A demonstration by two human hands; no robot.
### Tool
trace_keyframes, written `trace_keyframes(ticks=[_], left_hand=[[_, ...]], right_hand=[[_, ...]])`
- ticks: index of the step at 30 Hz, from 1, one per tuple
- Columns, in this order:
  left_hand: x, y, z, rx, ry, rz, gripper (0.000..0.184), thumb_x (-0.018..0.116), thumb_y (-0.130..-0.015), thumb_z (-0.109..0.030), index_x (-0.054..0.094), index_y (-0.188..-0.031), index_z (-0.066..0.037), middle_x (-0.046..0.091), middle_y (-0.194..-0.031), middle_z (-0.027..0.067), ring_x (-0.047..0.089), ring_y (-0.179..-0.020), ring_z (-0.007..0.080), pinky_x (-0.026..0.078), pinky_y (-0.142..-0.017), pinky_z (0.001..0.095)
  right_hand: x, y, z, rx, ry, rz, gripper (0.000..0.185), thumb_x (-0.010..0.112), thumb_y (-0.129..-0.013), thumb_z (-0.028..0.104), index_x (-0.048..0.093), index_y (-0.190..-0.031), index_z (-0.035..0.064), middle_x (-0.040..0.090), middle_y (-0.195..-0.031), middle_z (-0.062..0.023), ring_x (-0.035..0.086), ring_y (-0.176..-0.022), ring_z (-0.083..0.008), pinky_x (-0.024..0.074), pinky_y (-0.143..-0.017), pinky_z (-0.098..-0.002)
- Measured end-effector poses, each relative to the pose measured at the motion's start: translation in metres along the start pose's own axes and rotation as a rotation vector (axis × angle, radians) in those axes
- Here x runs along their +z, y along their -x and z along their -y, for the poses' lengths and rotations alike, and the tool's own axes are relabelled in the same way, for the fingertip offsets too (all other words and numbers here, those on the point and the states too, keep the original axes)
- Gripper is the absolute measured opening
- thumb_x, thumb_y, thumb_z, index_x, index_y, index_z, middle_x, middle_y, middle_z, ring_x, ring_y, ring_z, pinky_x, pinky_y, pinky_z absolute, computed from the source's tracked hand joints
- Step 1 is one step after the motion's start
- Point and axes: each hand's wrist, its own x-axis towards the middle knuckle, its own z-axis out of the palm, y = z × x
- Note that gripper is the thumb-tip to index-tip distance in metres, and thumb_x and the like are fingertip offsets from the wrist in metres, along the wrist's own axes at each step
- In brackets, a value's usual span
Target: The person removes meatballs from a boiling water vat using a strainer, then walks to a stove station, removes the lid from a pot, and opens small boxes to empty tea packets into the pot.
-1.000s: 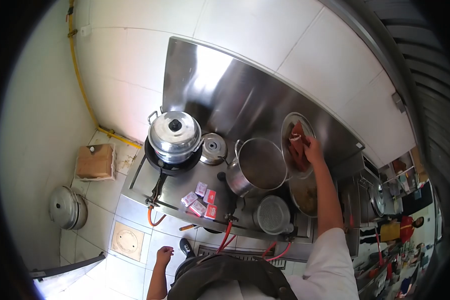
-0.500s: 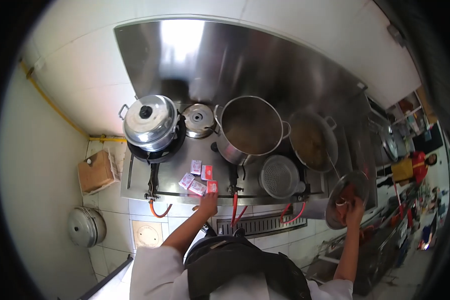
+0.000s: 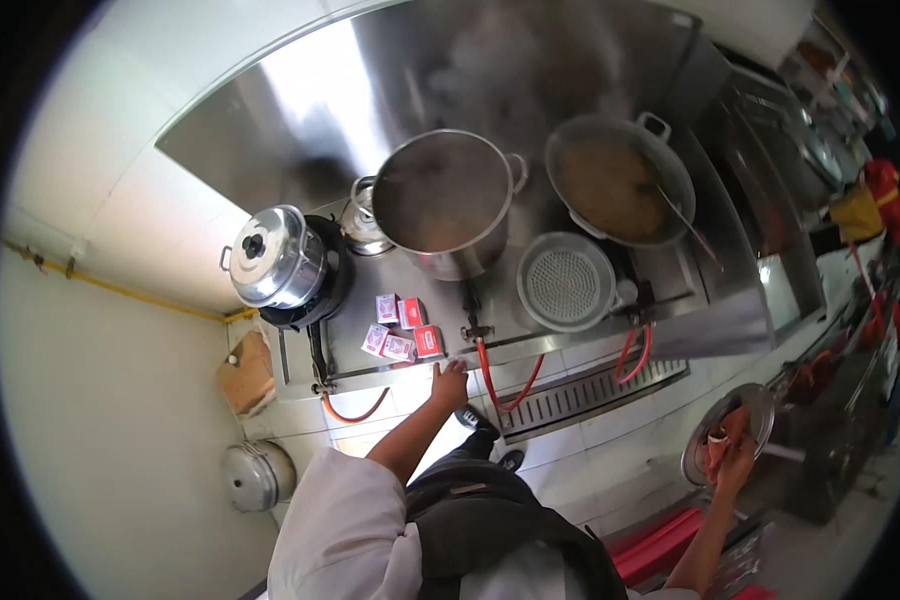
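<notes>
My left hand (image 3: 450,382) is at the front edge of the steel stove (image 3: 560,352), fingers apart and empty. Just beyond it lie several small red and white boxes, the nearest being a red box (image 3: 428,341); a white one (image 3: 387,308) is further back. Out to the right, away from the stove, my right hand (image 3: 736,464) is closed on a round metal lid (image 3: 765,405), with an orange-red cloth (image 3: 737,424) at the grip. The lid is tilted, and my fingers partly hide its knob (image 3: 717,437).
A tall open pot (image 3: 450,262) steams mid-stove. Right of it stand a wide pan (image 3: 580,140) of brown food with a ladle handle (image 3: 695,230) and a perforated strainer (image 3: 567,282). A lidded pot (image 3: 280,262) sits left. Red hoses (image 3: 510,400) hang in front. Another person (image 3: 880,200) stands far right.
My left hand has drawn back from the red box to the stove's edge. My right hand has carried the lid away from the stove. The whole view has turned to the right.
</notes>
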Motion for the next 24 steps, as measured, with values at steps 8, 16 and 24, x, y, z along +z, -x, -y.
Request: trace_keyframes(ticks=[8,16,24], left_hand=[[-0.017,-0.046,-0.034,-0.147,0.124,-0.225,0.077,0.053,-0.073,-0.010,0.024,-0.145,-0.009,0.020,-0.153,0.0077,0.025,-0.138,0.0254,0.023,-0.106,0.0565],[0.029,-0.070,-0.028,-0.167,0.399,-0.498,0.074,0.061,-0.076,-0.020,0.030,-0.141,-0.004,0.024,-0.150,0.0171,0.027,-0.136,0.0298,0.026,-0.107,0.0495],[0.011,-0.062,-0.045,-0.294,0.191,-0.311,0.084,0.053,-0.074,-0.007,0.013,-0.147,-0.007,0.020,-0.153,0.0095,0.020,-0.141,0.0232,0.014,-0.107,0.0607]], right_hand=[[0.051,0.059,-0.077,-0.022,0.048,0.065,0.024,0.060,-0.079,0.004,0.055,-0.102,-0.0009,0.056,-0.100,-0.0204,0.053,-0.098,-0.0393,0.0433,-0.083,-0.0435],[0.051,0.114,-0.103,0.011,-0.007,0.085,0.027,0.061,-0.077,0.005,0.054,-0.103,-0.0004,0.057,-0.100,-0.0196,0.053,-0.097,-0.0389,0.0435,-0.084,-0.0442],[0.075,0.094,-0.105,-0.065,0.056,0.116,0.028,0.064,-0.074,0.005,0.056,-0.100,0.0013,0.058,-0.096,-0.0174,0.054,-0.095,-0.0386,0.0440,-0.083,-0.0435]])
